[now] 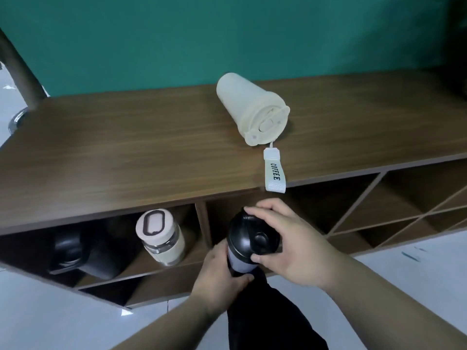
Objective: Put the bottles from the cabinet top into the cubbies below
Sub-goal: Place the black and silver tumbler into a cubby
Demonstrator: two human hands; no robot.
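Observation:
A black-lidded bottle (249, 242) with a pale grey body is held in front of the middle cubby. My left hand (218, 276) wraps its body from below. My right hand (290, 245) grips its lid from the right. A cream cup (249, 107) lies on its side on the wooden cabinet top (113, 152), its "COFFEE" strap (274, 174) hanging over the front edge. In the left cubby stands a glass bottle (161, 237) with a beige lid, next to a dark bottle (75, 251) lying in shadow.
Diamond-shaped cubbies (394, 213) fill the cabinet's right side. A teal wall (227, 34) rises behind the cabinet. A chair's metal leg and base (20, 79) stand at the far left. Pale floor tiles (50, 319) lie below.

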